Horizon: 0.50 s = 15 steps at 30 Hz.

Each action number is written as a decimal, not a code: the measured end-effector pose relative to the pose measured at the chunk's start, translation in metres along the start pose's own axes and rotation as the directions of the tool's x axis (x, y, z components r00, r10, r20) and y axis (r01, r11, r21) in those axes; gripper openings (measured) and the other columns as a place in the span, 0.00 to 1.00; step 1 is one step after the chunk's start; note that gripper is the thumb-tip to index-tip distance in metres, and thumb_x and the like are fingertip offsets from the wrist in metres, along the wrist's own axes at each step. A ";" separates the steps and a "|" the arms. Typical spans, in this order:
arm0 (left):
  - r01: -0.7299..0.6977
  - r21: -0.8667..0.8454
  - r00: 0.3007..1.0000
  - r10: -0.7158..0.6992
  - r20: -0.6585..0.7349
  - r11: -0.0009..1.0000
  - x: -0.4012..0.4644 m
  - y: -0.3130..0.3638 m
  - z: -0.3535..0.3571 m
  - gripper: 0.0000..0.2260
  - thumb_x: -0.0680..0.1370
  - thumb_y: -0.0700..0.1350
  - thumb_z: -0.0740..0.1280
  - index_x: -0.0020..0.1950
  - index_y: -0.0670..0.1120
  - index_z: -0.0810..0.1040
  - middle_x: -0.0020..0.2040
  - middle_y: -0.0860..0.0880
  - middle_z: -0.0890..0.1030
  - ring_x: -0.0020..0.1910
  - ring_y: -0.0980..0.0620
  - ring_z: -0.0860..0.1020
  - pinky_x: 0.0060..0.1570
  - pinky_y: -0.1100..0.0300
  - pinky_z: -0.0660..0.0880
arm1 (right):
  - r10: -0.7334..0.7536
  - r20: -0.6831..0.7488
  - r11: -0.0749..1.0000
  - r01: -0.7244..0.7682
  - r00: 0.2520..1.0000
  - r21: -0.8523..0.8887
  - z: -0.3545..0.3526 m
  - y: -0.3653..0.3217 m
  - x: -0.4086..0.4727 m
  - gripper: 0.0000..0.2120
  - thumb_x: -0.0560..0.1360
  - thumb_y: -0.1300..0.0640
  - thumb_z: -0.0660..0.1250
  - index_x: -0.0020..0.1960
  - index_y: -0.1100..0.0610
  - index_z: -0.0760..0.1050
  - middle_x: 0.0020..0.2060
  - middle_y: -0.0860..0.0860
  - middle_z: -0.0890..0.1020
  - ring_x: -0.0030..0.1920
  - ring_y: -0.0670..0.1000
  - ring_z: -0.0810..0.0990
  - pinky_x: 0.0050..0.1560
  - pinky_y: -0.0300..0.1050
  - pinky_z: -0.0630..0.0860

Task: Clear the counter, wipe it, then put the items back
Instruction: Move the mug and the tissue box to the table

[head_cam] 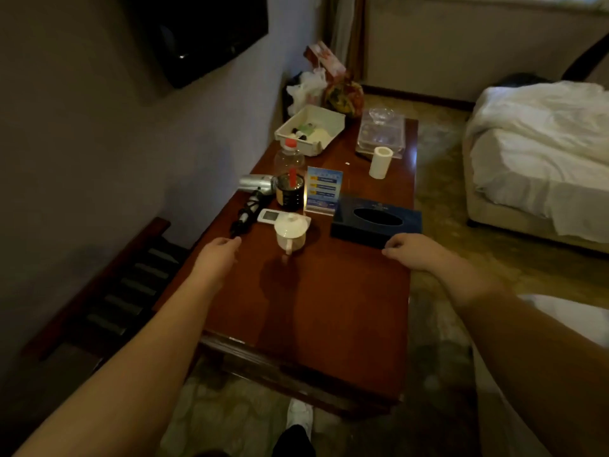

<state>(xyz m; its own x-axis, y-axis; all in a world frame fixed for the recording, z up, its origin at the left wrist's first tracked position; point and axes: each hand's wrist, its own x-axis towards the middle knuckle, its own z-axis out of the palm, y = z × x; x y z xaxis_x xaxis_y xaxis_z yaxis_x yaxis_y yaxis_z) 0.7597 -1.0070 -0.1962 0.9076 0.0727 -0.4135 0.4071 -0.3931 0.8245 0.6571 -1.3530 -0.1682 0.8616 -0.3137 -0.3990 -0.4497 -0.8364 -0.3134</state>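
I am only starting to clear the counter [329, 308], my left hand [219, 253] loosely curled and empty at nine o'clock of the teapot [291, 232], my right hand [412, 250] empty, nearing the tissue box [375, 222] at three o'clock.

The room is dim and warm-toned, with a soft, grainy look throughout. The brightest area is the white bed [540, 150] at the right. The glossy wooden counter [329, 308] carries faint sheen and a dark, blurry shadow below the lidded white cup [291, 234]. Wide-angle distortion bends the walls and stretches both forearms at the lower corners. Fine detail is smeared, and the small sign's [323, 189] print is unreadable.
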 end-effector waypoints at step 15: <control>0.012 0.354 0.963 0.085 -0.255 0.935 -0.269 -0.121 -0.185 0.08 0.82 0.52 0.62 0.57 0.50 0.76 0.46 0.53 0.77 0.39 0.59 0.76 0.33 0.63 0.70 | -0.631 0.140 0.744 0.647 0.763 -0.168 0.085 -0.170 -0.213 0.21 0.77 0.44 0.63 0.69 0.47 0.68 0.66 0.46 0.71 0.64 0.47 0.71 0.61 0.43 0.72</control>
<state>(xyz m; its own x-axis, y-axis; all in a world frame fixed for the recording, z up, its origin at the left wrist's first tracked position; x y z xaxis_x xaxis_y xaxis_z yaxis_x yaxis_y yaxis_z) 0.4852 -0.8090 -0.1133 0.9348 0.2706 -0.2299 0.3549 -0.6914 0.6293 0.5298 -1.1059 -0.1033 0.9081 0.3517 -0.2273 0.2620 -0.9006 -0.3468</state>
